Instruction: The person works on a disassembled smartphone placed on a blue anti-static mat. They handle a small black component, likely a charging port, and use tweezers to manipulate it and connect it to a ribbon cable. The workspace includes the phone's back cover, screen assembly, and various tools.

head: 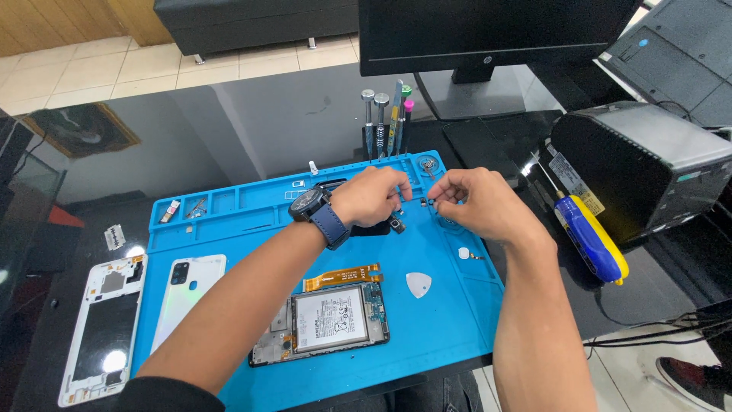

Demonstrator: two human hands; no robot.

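Note:
My left hand (375, 195), with a dark watch on its wrist, hovers over the far side of the blue work mat (252, 221) and pinches a small dark part (396, 223). My right hand (473, 202) is close beside it, fingertips pinched on a tiny dark component (429, 202). The two hands nearly touch. On the mat nearer to me lies an opened phone (324, 322) with its battery and board exposed. An orange flex cable (343, 276) lies just above it.
A white triangular pick (418, 284), a white phone back cover (187, 294) and a white phone frame (99, 324) lie around. Screwdrivers (385, 122) stand behind the mat. A blue-yellow tool (591, 236), a black box (640, 164) and a monitor (488, 34) are at right and back.

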